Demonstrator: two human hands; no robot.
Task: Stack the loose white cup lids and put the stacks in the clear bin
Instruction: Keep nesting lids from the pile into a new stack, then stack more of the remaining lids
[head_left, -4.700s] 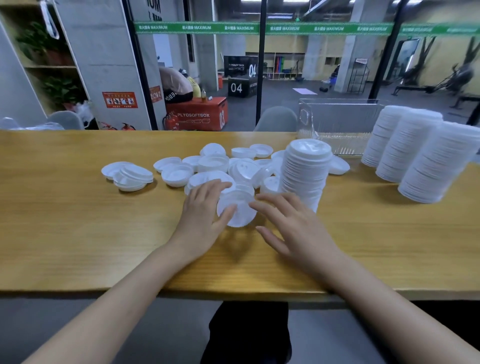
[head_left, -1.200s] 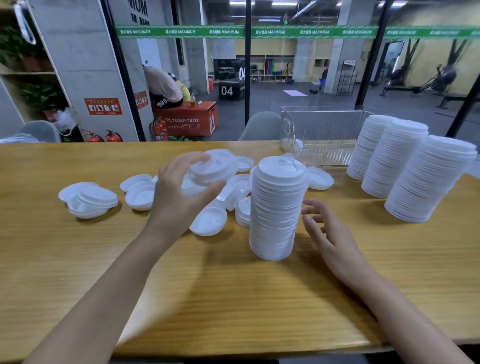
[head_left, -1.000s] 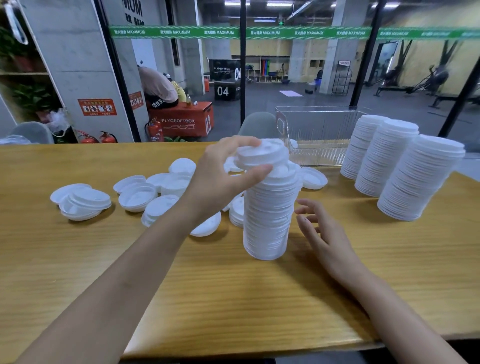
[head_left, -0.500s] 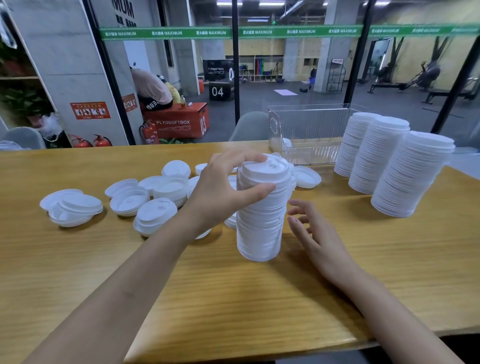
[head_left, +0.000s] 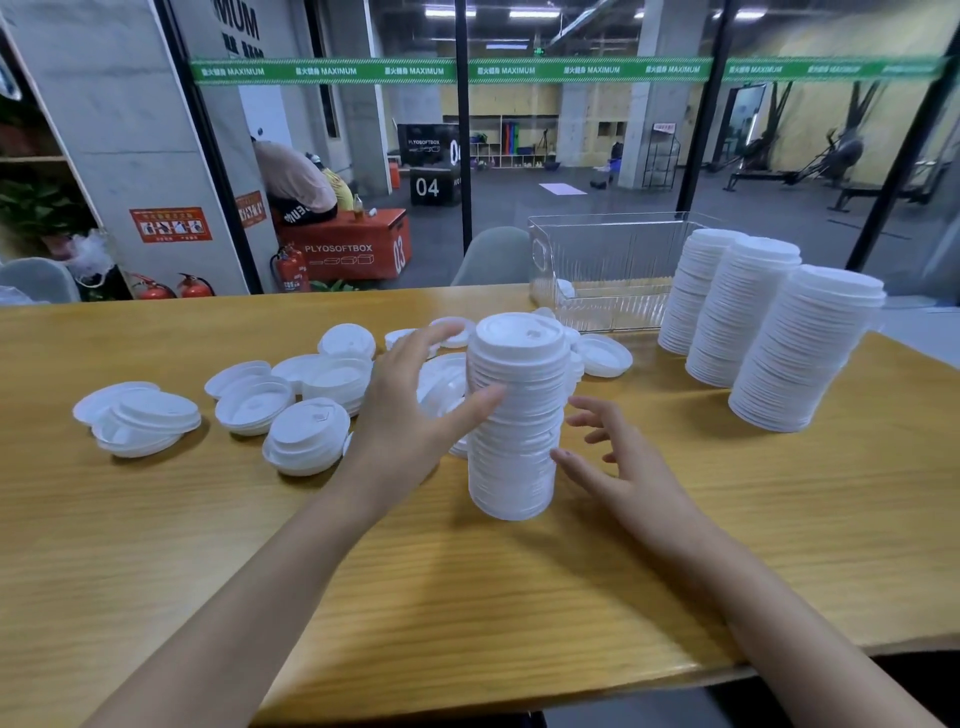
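Low centre, both arms reach in over the wooden table (head_left: 156, 519). The right hand (head_left: 621, 470) is spread, its thumb tip just beside the centre stack (head_left: 517, 426). The left hand (head_left: 410, 410) is splayed too, its thumb touching that stack's side. Loose lids (head_left: 306, 415) lie scattered at mid-left. Three tall stacks (head_left: 779, 338) stand at right, and the clear bin (head_left: 608, 260) sits upper right, just beside them.
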